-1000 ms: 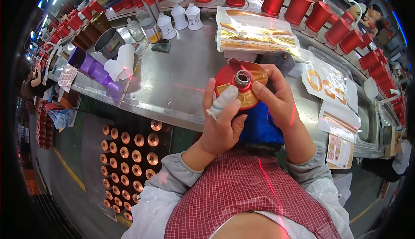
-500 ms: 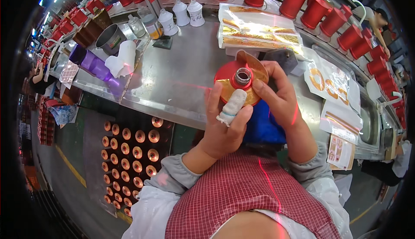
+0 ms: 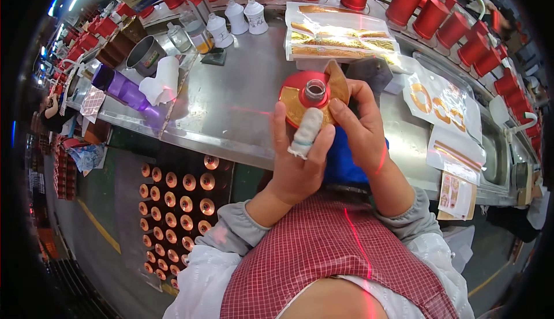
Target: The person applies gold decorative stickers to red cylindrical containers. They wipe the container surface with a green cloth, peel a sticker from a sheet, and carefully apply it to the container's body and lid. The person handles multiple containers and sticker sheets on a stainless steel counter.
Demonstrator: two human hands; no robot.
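Observation:
My left hand [image 3: 297, 172] is closed around a red bottle [image 3: 299, 80], whose open threaded glass neck faces up at me. White wrapping [image 3: 307, 130] covers one finger of that hand and lies against the bottle's shoulder. A gold ring-shaped decal [image 3: 340, 87] curves round the neck, partly flat on the shoulder. Its far right end stands up off the surface. My right hand [image 3: 365, 131] pinches the right side of the decal, thumb on top and fingers behind. The bottle's lower body is hidden by my hands.
Below the hands is a blue object [image 3: 346, 166]. Gold decal sheets [image 3: 340, 33] lie beyond, with ring decals on a clear sheet [image 3: 430, 100] at right. White bottles [image 3: 255, 18], a grey pot [image 3: 146, 55] and a purple bottle [image 3: 124, 90] stand or lie leftward. Red containers [image 3: 433, 16] line the back.
Both hands and the bottle have shifted slightly left and away from me. The raised end of the decal looks narrower and more upright. Red containers at the back have moved right.

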